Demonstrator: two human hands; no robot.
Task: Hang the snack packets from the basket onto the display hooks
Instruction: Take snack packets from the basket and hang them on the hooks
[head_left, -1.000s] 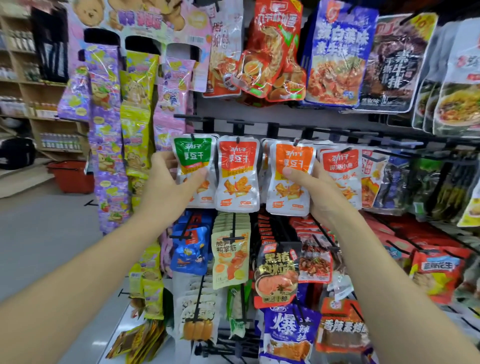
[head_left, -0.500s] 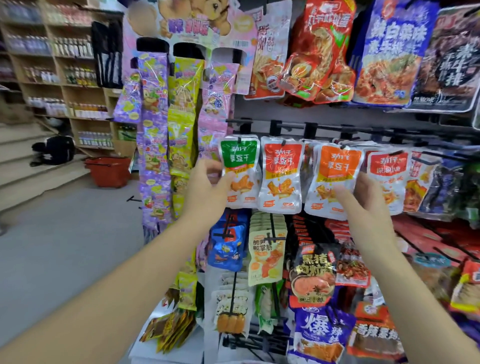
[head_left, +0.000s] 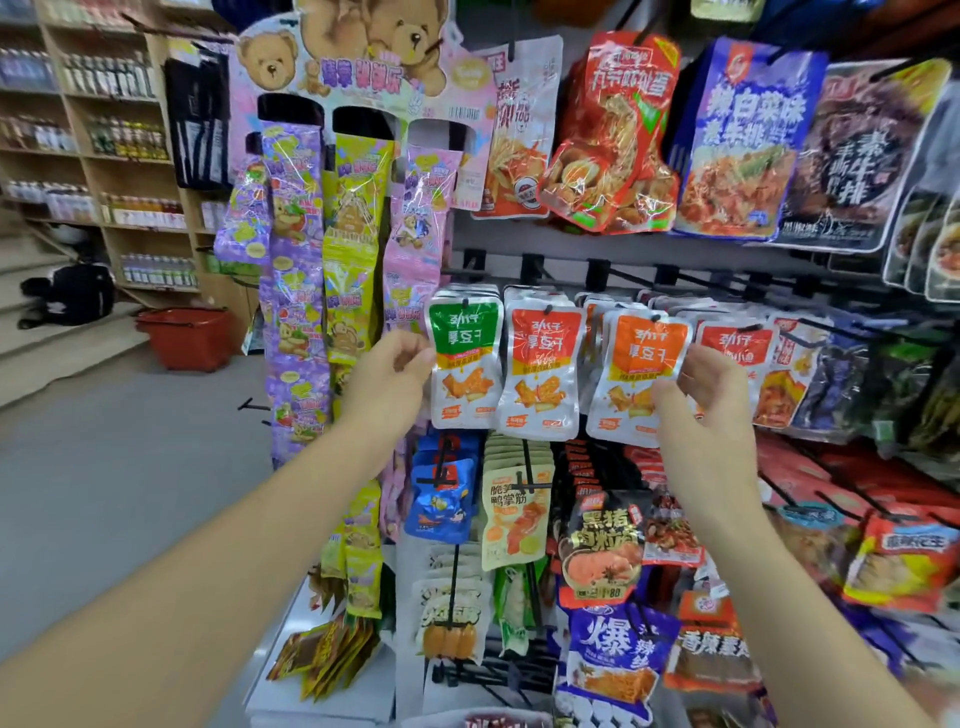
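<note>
While the green-topped packet (head_left: 464, 358) is hanging at the front of the leftmost stack in the middle row, the left hand (head_left: 389, 376) is pinching its left edge, thumb on the front face and fingers curled behind.

Just beside it on the right, a red-topped packet (head_left: 543, 369) is hanging free, with neither hand touching it.

Next along, the orange-topped packet (head_left: 641, 374) is hanging slightly tilted. The right hand (head_left: 709, 402) is gripping its right edge, the thumb lying across the lower front and the fingers curling round the side.

All three packets are sitting on black display hooks (head_left: 623, 273) that are jutting from a rail just above them, each fronting a stack of similar packets.

Right of the orange one, more red and dark packets are filling the same row; this part is blurring toward the frame edge.

Above the rail, larger bags in red, blue and black are hanging. Below it, a blue pouch (head_left: 441, 499) and a cream pouch (head_left: 514, 512) are hanging among other stock.

To the left of the rack, bear-printed strips (head_left: 296, 291) in purple, yellow and pink are dangling from a card header.

Well apart on the grey floor, the red basket (head_left: 184, 338) is standing near some steps, with wooden shelves (head_left: 119, 156) of bottles behind it.
</note>
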